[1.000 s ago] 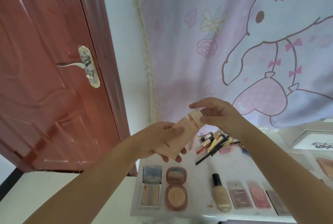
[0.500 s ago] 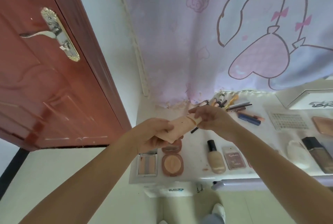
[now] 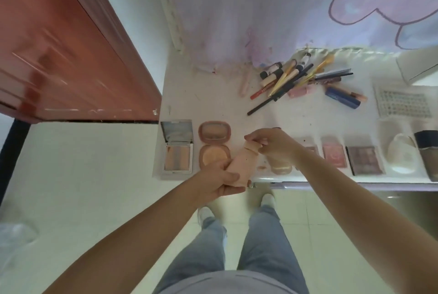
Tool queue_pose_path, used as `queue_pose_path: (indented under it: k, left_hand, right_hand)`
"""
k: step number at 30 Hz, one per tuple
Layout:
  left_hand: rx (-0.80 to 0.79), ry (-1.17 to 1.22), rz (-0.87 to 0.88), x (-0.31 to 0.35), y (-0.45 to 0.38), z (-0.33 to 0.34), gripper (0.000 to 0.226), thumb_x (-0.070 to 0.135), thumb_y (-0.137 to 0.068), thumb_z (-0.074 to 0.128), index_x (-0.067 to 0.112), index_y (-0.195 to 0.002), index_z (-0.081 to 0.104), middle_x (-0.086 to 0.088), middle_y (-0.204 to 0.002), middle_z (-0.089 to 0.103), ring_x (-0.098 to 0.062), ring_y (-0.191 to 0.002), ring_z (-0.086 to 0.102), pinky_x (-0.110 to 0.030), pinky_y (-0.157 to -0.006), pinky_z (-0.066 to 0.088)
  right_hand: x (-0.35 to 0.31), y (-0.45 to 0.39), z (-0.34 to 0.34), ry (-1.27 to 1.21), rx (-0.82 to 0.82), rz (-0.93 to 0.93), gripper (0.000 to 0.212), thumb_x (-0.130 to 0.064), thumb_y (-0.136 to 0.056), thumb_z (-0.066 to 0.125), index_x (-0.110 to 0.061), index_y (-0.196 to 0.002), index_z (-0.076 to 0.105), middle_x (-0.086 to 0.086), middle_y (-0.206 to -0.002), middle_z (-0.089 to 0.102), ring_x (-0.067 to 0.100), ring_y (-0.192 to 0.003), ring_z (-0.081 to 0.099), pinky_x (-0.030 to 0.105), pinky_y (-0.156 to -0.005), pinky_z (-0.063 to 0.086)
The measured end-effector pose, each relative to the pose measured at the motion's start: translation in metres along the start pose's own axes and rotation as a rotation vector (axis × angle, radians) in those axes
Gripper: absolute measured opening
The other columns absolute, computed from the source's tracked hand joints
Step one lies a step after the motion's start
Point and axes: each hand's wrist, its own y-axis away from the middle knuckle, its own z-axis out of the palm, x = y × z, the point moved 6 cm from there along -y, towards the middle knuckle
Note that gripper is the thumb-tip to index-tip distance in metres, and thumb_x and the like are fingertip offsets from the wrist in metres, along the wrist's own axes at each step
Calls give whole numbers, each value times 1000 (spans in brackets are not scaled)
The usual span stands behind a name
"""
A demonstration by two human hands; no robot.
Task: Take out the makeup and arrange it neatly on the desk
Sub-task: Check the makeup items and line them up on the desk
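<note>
A peach tube (image 3: 240, 165) is being held over the front edge of the white counter (image 3: 213, 94). Its lower body is being gripped by the left hand (image 3: 219, 181), fingers curled round it, while its cap (image 3: 251, 145) is being pinched by the fingers of the right hand (image 3: 272, 143).

Along the front of the counter, open cases are being displayed in a row: a square mirrored compact (image 3: 177, 147) with striped powder, a round pink compact (image 3: 214, 145) with a tan pan, then small palettes (image 3: 334, 154), a dark palette (image 3: 365, 160), a white sponge case (image 3: 401, 154) and a dark bottle (image 3: 429, 151). A pale bottle (image 3: 280, 167) is being partly hidden behind the right wrist. Pencils and brushes (image 3: 296, 75) are lying heaped near the curtain (image 3: 260, 4).
</note>
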Motion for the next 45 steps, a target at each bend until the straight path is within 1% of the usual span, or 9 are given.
queue_pose_path:
  k: [4, 8, 15, 21, 27, 32, 38, 42, 45]
  left_hand:
    - [97, 128, 65, -20, -19, 3, 33, -10, -91, 42, -2, -123, 43, -8, -94, 57, -16, -82, 59, -19, -62, 56]
    - [284, 217, 116, -35, -29, 5, 8, -5, -89, 50, -1, -94, 54, -7, -89, 58, -14, -78, 59, -12, -59, 55]
    - [673, 400, 163, -46, -37, 6, 19, 2, -83, 64, 6, -74, 47, -10, -72, 57, -7, -40, 60, -13, -45, 52]
    - [1007, -9, 148, -46, -38, 5, 35, 32, -80, 67, 15, -61, 43, 0, -57, 59, -21, -59, 60, -32, -68, 52]
    - [1153, -19, 122, -56, -34, 23, 52, 41, -80, 66, 4, -109, 42, -11, -91, 64, -30, -86, 64, -30, -66, 44]
    - [1167, -242, 248, -62, -27, 58, 41, 29, -84, 63, 7, -112, 42, 5, -78, 51, -16, -78, 53, -24, -67, 40]
    - [1011, -840, 321, -30, -46, 107, 75, 41, -83, 61, 13, -140, 22, -3, -138, 36, -18, -126, 38, -25, -101, 34]
    - [1272, -1117, 495, -7, -36, 122, 79, 44, -41, 87, 16, -101, 44, 3, -85, 65, -11, -71, 64, -16, -57, 50]
    - [1306, -1146, 730, 13, -19, 134, 61, 41, -51, 81, 15, -91, 43, 2, -68, 61, -10, -52, 60, -13, -42, 44]
  right_hand:
    - [-1, -16, 5, 161, -44, -29, 44, 10, -85, 42, -10, -121, 58, 3, -129, 56, 15, -122, 49, 1, -87, 24]
    - [-5, -25, 1, 165, -51, -66, 46, 13, -82, 41, -8, -119, 59, 5, -127, 58, 18, -121, 50, 12, -97, 31]
    - [-14, -34, -7, 370, -107, -256, 39, -1, -90, 45, -14, -127, 53, 2, -133, 52, 17, -125, 44, 8, -93, 24]
    - [1, -33, -54, 630, 52, -242, 35, -28, -94, 45, -10, -123, 51, 8, -121, 55, 22, -113, 49, 28, -94, 37]
    - [31, -39, -45, 764, -164, -70, 34, -42, -91, 46, -8, -98, 50, 4, -85, 51, 17, -79, 48, 25, -70, 36]
    - [30, -35, -48, 448, -202, -22, 19, -24, -86, 53, -7, -80, 46, 1, -61, 43, 13, -56, 41, 23, -51, 32]
    - [20, 7, -65, 427, -228, -217, 24, -22, -90, 47, -10, -69, 49, 1, -61, 41, 12, -58, 37, 21, -53, 28]
    - [15, 33, -84, 293, -165, -257, 32, -23, -94, 43, -11, -64, 45, 1, -57, 38, 11, -53, 35, 19, -52, 27]
    - [-5, 52, -102, 265, -107, -278, 37, -29, -95, 39, -15, -61, 42, -1, -59, 41, 11, -55, 38, 19, -52, 27]
